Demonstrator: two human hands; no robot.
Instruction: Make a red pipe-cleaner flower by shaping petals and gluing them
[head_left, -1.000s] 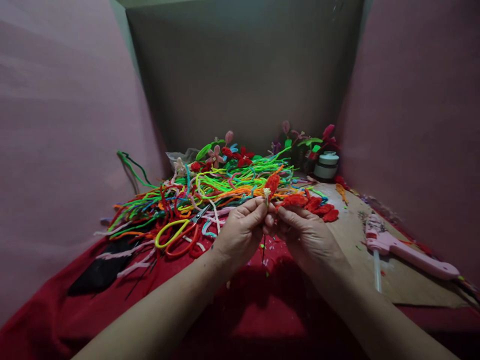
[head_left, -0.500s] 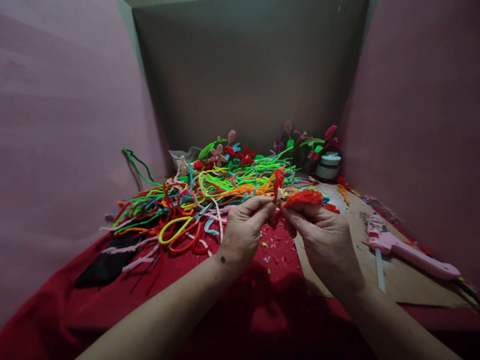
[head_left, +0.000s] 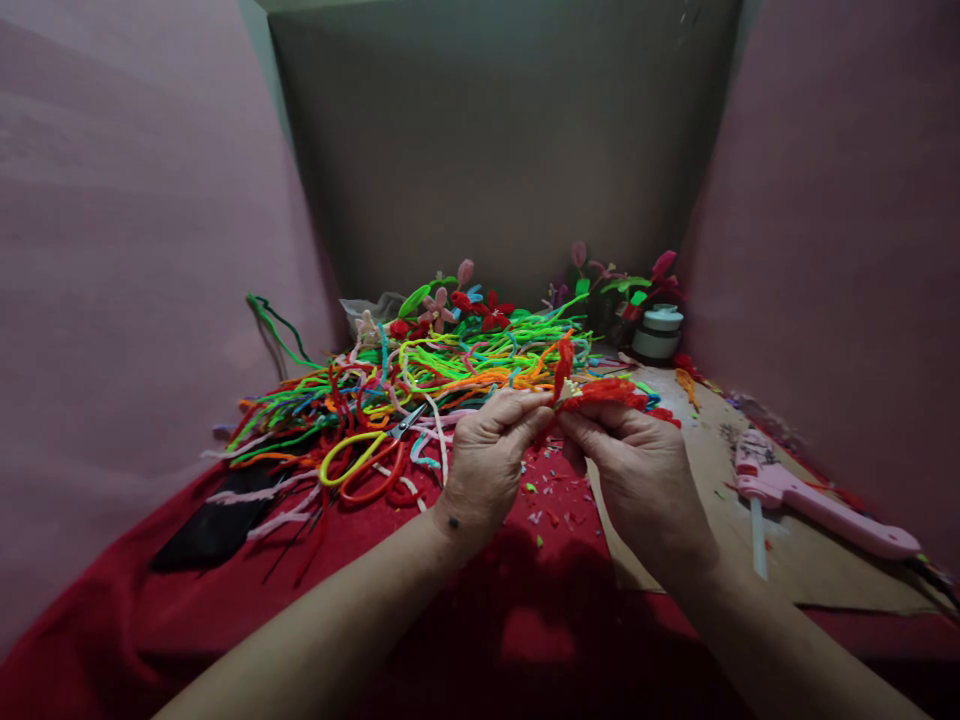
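Between my hands, above the red cloth, is a red pipe-cleaner flower (head_left: 564, 362) with pale yellow stamens at its centre. My left hand (head_left: 491, 450) pinches its left side low down, thumb against forefinger. From the other side my right hand (head_left: 634, 475) grips the base of a red petal that points right. My fingertips almost meet and hide the flower's base. To the left of my left hand lie scissors (head_left: 367, 462) with yellow and red handles, next to a heap of coloured pipe cleaners (head_left: 465, 360).
A pink glue gun (head_left: 817, 505) lies on the cardboard (head_left: 675, 540) at right. Behind stand finished pipe-cleaner flowers (head_left: 491, 312) and a lidded jar (head_left: 658, 333). A black flat item (head_left: 210, 525) rests at left. Fuzzy scraps dot the red cloth (head_left: 547, 500).
My right hand has shifted slightly left, closer to my left fingers, and the right petal moved with it. The upright petal leans a little more to the right.
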